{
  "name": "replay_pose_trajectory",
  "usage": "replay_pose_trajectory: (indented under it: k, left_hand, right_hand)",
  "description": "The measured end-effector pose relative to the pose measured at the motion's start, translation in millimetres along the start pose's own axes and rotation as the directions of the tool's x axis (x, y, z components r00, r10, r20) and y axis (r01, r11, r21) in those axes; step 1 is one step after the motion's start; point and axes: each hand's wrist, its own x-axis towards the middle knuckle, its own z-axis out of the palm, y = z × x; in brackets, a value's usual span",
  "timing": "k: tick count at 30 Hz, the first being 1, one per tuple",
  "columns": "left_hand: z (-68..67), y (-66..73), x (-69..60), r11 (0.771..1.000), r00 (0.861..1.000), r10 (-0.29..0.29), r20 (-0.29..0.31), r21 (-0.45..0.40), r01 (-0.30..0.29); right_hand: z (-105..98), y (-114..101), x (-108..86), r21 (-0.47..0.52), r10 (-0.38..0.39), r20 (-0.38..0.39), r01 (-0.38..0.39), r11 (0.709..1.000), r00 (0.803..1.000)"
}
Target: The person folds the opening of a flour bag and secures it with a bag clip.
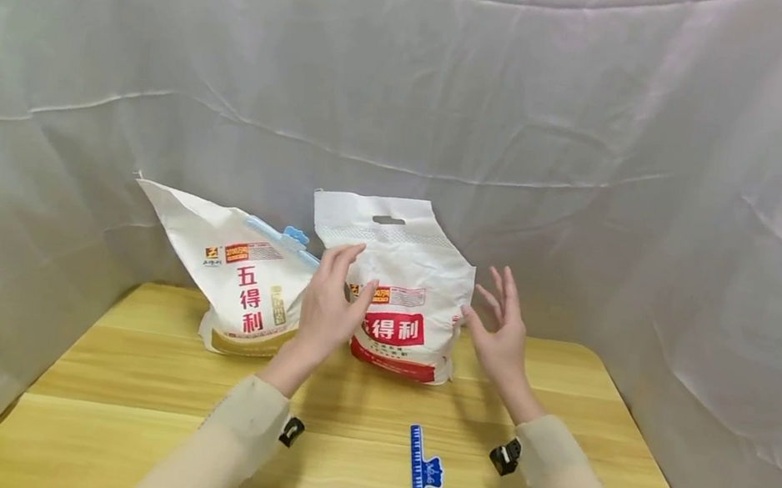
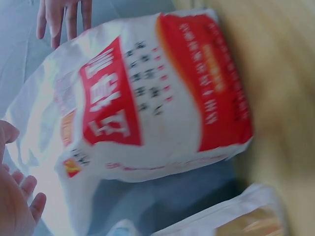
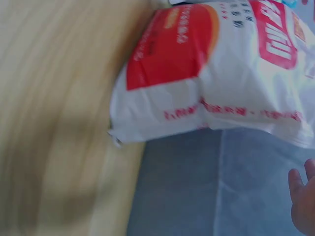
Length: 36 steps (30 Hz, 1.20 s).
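Note:
A white flour bag (image 1: 416,277) with red lettering stands upright at the back of the table, its handle flap on top. My left hand (image 1: 336,303) is in front of its left side, fingers spread and holding nothing. On the other side, my right hand (image 1: 500,340) is raised by the bag's right edge with fingers apart; whether the thumb touches it I cannot tell. The left wrist view shows the same bag (image 2: 162,93) between both hands. To the left leans a second flour bag (image 1: 236,263) with a gold band, its top folded under a light-blue sealing clip (image 1: 274,235).
A dark-blue sealing clip (image 1: 419,476) lies on the wooden table (image 1: 151,377), nearer to me and between my forearms. Grey cloth (image 1: 415,79) hangs behind the table and along both sides. Each wrist wears a small black device.

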Motion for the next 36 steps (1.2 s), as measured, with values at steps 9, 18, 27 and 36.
replay_pose_trajectory:
  k: [9, 18, 27, 36]
  left_hand:
    - [-9.1, 8.9, 56.3, 0.980, 0.978, 0.198, 0.060, -0.030, -0.196]
    - [-5.0, 15.4, 101.7, 0.978, 0.953, 0.209, 0.221, -0.018, -0.210]
    - [1.7, 12.1, 118.7, 0.985, 0.922, 0.118, 0.368, 0.076, -0.157]
    - [18.2, 9.1, 113.9, 0.990, 0.934, 0.107, 0.342, 0.052, -0.133]
  right_hand:
    - [-7, -23, 23.3, -0.043, -0.043, 0.077, 0.046, 0.998, 0.996]
    - [-1, -31, 38.0, -0.088, 0.042, 0.196, -0.026, 0.996, 0.980]
    - [6, -32, 44.4, -0.119, 0.116, 0.243, -0.090, 0.989, 0.963]
    - [8, 4, 45.3, -0.133, 0.166, 0.207, -0.141, 0.981, 0.964]
